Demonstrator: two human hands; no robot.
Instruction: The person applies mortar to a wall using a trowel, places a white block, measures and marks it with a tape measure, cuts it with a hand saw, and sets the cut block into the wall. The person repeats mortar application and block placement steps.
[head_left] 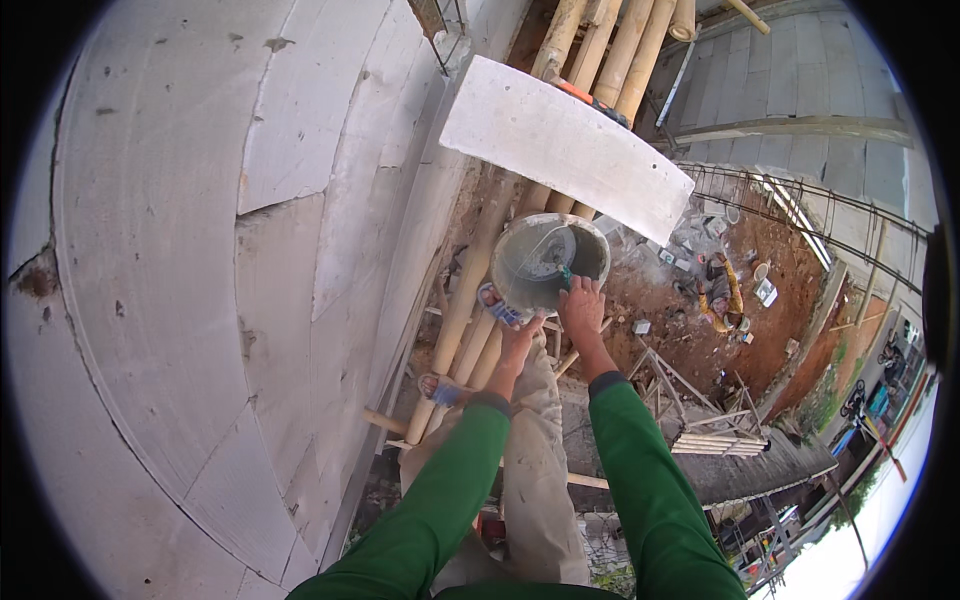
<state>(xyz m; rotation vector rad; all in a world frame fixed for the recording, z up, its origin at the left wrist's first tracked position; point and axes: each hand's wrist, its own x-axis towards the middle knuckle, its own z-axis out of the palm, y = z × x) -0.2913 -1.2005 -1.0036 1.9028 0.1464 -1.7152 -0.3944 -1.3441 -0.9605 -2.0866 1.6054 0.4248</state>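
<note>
On the left we see a wall (180, 200) of pale grey panels, its joints dark and uneven; beside it run bamboo poles (455, 310), with one sandalled foot (440, 388) on them and another (495, 300) farther up, just beside the bucket (507, 250); this bucket lies near the middle of our view, above the poles as we look down, its inside grey and wet-looking.

The left hand (518, 340) grasps the bucket's near rim, though we see its fingers only in part; over the bucket's right side, the right hand (582, 302) is closed round a green handle (566, 275) that points into it; both arms wear green sleeves (640, 470).

Just beyond the bucket we see a long white block (570, 150) lying crosswise, an orange-and-black tool (590, 98) at its far edge; farther right, well below, a person (728, 300) in yellow bends over reddish soil (785, 325).
</note>
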